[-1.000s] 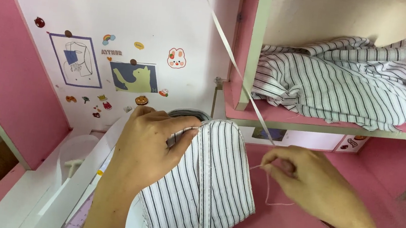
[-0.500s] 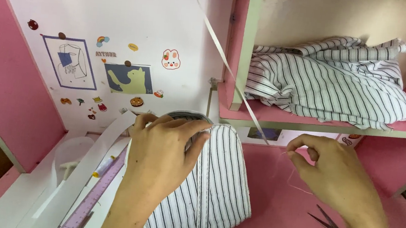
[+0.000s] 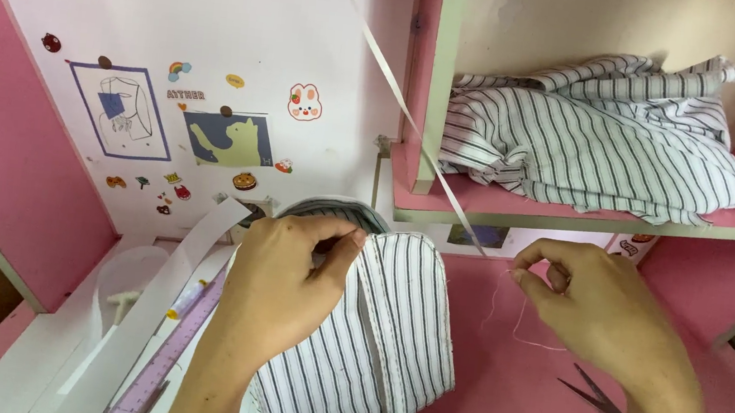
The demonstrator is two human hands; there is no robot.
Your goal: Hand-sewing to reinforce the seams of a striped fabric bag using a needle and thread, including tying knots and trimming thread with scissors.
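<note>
Head view: left hand (image 3: 281, 289) presses a striped fabric piece (image 3: 370, 353) on the pink table (image 3: 501, 412); right hand (image 3: 597, 313) pinches a thin white thread (image 3: 519, 327).

Left fingers are closed over the fabric's upper edge, thumb clamped on the seam. Right fingertips are shut on the thread, which trails loosely toward the cloth. Judging from this, steady tension and a firm left hold would keep the thread from tangling. Scissors (image 3: 593, 399) lie just beside the right wrist; more striped cloth (image 3: 593, 139) sits piled on the shelf (image 3: 567, 217) above.
</note>
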